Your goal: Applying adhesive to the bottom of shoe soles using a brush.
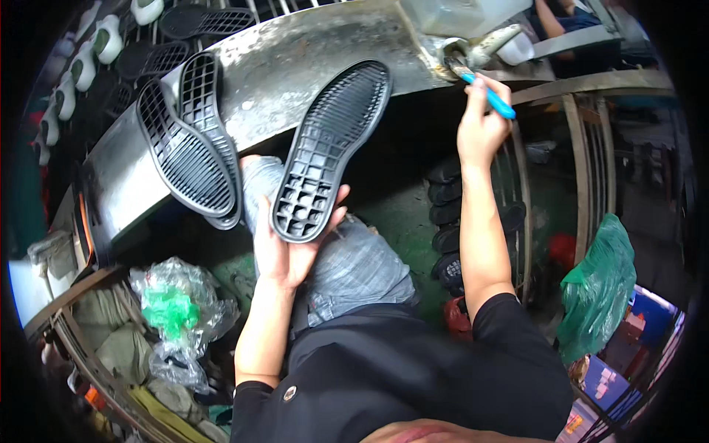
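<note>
A black shoe sole (pixel 336 118) with a ribbed and gridded inner side lies over my left hand (pixel 284 255). My fingers and thumb grip its heel end, and its toe end reaches over the metal bench. In my right hand (pixel 484 122) is a brush (pixel 491 96) with a blue handle. Its bristle end dips into a small, stained pot (pixel 452 53) at the bench's right end; the tip is hidden inside. Two more black soles (pixel 188 151) overlap at the bench's front edge, left of the held one.
The worn metal bench (pixel 255 55) runs across the front. White shoe forms (pixel 108 40) and further soles (pixel 207 22) stand on a rack at the upper left. A translucent container (pixel 461 16) sits behind the pot. Plastic bags (pixel 181 314) hang at left, a green bag (pixel 600 284) at right. Soles (pixel 447 240) are stacked below.
</note>
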Motion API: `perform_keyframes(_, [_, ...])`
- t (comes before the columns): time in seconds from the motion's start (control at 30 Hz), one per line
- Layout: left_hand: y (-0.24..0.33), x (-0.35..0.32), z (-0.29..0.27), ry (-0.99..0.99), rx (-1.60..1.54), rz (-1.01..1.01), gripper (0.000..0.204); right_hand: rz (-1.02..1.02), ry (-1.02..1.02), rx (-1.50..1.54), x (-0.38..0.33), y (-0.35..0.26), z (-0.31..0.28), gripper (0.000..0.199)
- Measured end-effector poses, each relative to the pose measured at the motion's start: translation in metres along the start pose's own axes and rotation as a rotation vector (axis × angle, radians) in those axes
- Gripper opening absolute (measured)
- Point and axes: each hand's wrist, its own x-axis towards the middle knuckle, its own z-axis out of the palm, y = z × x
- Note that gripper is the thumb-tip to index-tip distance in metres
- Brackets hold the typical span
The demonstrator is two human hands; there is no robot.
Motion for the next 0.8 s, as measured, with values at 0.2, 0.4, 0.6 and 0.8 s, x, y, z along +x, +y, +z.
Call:
perform_keyframes(0.2, [0.000,0.000,-0.005,0.006,-0.011,0.008,0.083,-0.063,-0.455,0.302,-0.078,-0.031,0.050,0.020])
perform_keyframes(0.4, [0.003,-0.003,-0.029,-0.091,-0.117,0.046,0.074,-0.288,-0.487,0.370,-0.137,-0.093,0.034,0.033])
perform_keyframes(0.6, [0.003,-0.001,-0.001,0.073,0.048,-0.005,0.084,-0.331,-0.740,0.535,-0.154,-0.144,-0.007,0.039])
perform_keyframes(0.8, [0.007,-0.002,-0.019,-0.006,-0.093,0.044,0.072,0.189,-1.084,0.719,-0.077,-0.119,-0.007,0.018])
